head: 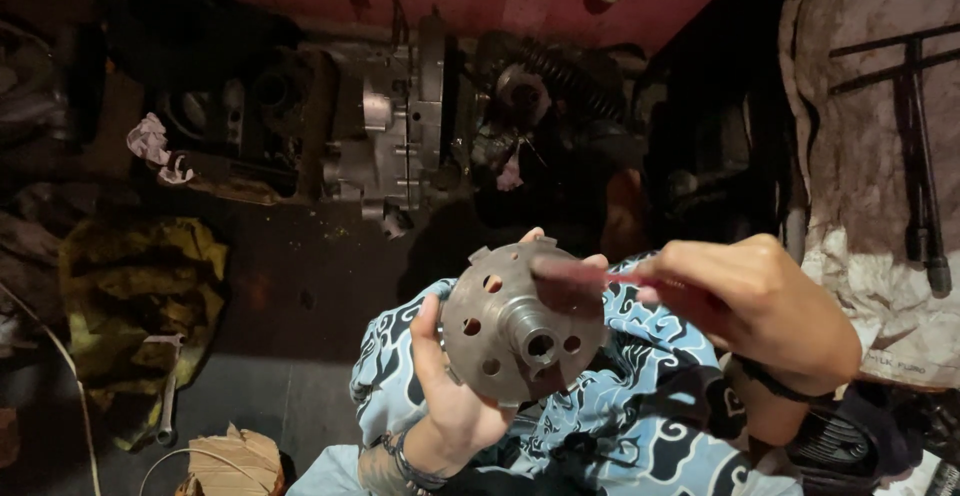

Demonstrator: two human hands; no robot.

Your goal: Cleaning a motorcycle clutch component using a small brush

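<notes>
Dim workshop floor (pixel 300 296), dark and oil-stained, stretches beneath a red wall at the top of the frame, where a stripped engine block (pixel 385 131) sits among black hoses and a coiled spring (pixel 565 76). Seen from above, a person seated in blue-and-white patterned fabric (pixel 620 406) holds a round grey metal disc (pixel 520 321), drilled with several holes and raised to a central hub, over the lap. Left hand (pixel 455 396) grips the disc from below, thumb along its left rim and fingertips showing behind its upper edge. Right hand (pixel 760 301), fingers closed in a pinch, holds a small reddish-brown strip (pixel 570 278) laid flat against the disc's face just above the hub; the strip is blurred, so its material cannot be told. A crumpled yellow cloth (pixel 140 296) lies at left with a wrench (pixel 168 386) resting on it, a pale rag (pixel 155 146) lies near the engine, and a grimy white sheet (pixel 870 176) at right carries a long black T-shaped tool (pixel 915 126).
</notes>
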